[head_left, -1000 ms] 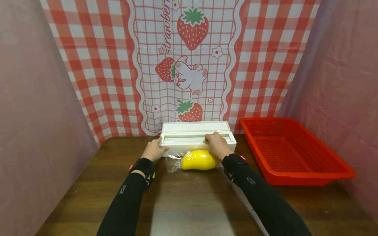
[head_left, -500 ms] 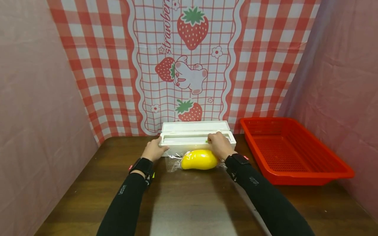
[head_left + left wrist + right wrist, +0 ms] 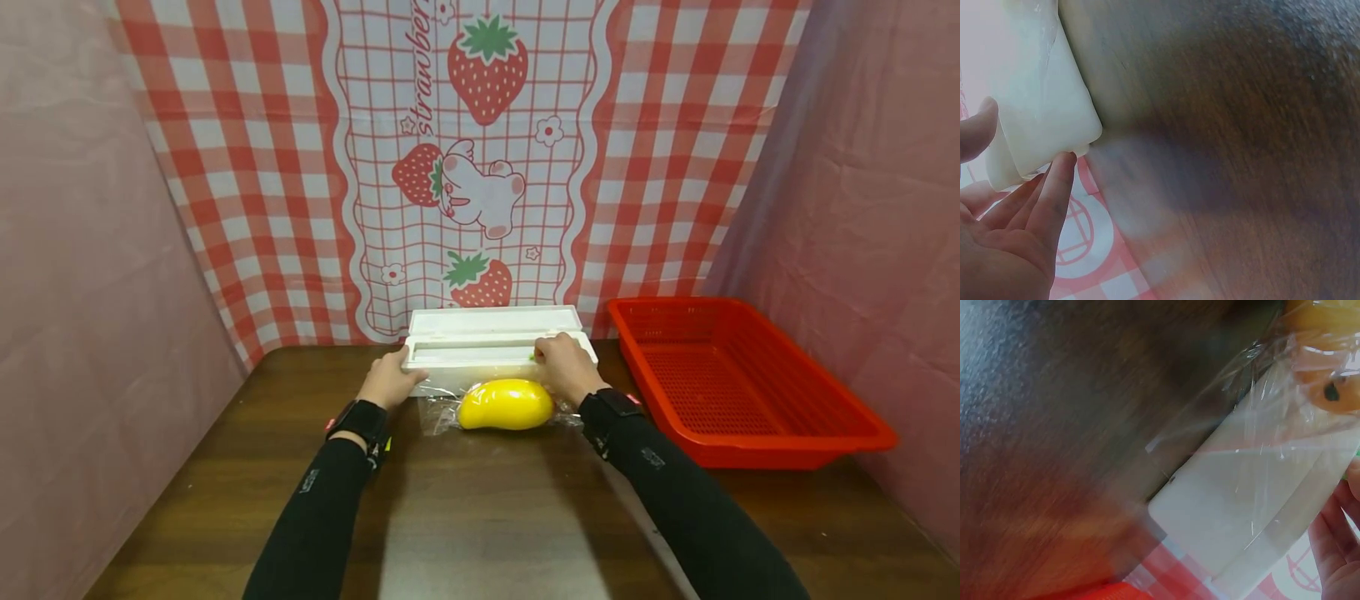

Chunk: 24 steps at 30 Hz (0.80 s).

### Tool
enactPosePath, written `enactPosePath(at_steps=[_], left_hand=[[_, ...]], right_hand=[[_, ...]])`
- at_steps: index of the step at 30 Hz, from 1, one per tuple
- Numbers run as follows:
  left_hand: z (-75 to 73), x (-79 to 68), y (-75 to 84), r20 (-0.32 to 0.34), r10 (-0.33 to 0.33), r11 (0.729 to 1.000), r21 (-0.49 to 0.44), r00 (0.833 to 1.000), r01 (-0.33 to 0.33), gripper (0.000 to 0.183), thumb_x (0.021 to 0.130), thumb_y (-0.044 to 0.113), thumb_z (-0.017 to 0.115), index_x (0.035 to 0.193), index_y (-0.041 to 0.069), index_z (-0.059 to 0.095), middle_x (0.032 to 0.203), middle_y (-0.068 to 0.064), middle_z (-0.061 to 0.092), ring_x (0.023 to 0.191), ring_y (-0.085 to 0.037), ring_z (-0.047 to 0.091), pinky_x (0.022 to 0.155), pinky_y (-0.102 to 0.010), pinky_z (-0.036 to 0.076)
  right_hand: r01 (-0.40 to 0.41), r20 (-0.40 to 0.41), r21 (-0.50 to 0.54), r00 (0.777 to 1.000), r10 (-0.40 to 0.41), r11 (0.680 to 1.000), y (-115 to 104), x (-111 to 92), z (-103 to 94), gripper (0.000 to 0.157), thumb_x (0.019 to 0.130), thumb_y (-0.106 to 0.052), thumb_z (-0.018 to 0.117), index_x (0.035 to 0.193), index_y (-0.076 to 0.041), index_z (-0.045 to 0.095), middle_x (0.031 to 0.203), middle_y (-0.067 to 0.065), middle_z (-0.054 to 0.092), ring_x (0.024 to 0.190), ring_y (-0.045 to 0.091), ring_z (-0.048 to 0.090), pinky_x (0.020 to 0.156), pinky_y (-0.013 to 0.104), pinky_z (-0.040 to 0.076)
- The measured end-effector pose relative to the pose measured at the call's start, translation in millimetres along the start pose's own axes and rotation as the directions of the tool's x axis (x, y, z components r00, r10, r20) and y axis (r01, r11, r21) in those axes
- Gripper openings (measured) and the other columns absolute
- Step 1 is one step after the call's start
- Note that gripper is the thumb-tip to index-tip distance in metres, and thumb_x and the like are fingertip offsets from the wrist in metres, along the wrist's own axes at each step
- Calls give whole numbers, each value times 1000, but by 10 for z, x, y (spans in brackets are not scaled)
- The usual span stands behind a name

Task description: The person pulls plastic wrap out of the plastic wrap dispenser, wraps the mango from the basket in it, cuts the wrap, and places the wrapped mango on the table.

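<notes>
A white cling film dispenser [image 3: 465, 353] stands at the back of the table with its lid raised. My left hand [image 3: 386, 381] grips its left end, thumb at the front; in the left wrist view the fingers [image 3: 1052, 200] press against that end. My right hand [image 3: 566, 367] pinches a small green slide cutter [image 3: 533, 357] on the dispenser's top, right of the middle. Clear cling film [image 3: 438, 415] hangs down in front, around a yellow mango [image 3: 507, 405]. In the right wrist view the film [image 3: 1235, 450] spreads over the dispenser's front, and most of the right hand is out of frame.
A red plastic basket [image 3: 795, 444] stands on the right of the wooden table [image 3: 480, 517]. Behind the dispenser hangs a red checked strawberry cloth [image 3: 281, 217]. Pink cloths [image 3: 855, 217] close off both sides.
My right hand has slid a little to the right along the dispenser's top, with the green slide cutter in its fingers. The left hand and the mango stay in place.
</notes>
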<state>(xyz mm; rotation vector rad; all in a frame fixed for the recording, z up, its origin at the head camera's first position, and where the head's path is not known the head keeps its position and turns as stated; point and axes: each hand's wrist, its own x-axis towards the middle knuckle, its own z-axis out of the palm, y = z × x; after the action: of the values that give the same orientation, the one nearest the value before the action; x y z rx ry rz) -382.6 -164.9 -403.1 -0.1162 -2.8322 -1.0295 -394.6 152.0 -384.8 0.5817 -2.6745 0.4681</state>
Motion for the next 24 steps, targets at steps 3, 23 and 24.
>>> enactPosePath(at_steps=[3,23,24], left_hand=[[-5,-11,11,0,5,1000,3,1000,-5,74,89,36,66,146,3,34,143,-20,42,131,-36,39,106,-50,33],[-10,-26,16,5,-6,1000,8,1000,6,74,89,36,66,147,4,33,144,-20,41,131,-39,38,105,-52,31],[-12,-26,16,5,-7,1000,10,1000,7,74,89,36,66,147,4,33,144,-20,41,131,-39,38,105,-53,31]], right_hand=[[4,-11,5,1000,-4,1000,22,-6,-8,15,79,1,66,72,-11,59,70,4,47,69,21,43,58,31,36],[64,-30,-38,997,-66,997,96,-7,-57,26,82,4,61,63,-12,51,59,2,35,61,20,39,55,30,31],[65,-26,-43,998,-66,997,94,-8,-63,27,82,4,60,63,-13,51,59,1,35,61,20,39,54,30,31]])
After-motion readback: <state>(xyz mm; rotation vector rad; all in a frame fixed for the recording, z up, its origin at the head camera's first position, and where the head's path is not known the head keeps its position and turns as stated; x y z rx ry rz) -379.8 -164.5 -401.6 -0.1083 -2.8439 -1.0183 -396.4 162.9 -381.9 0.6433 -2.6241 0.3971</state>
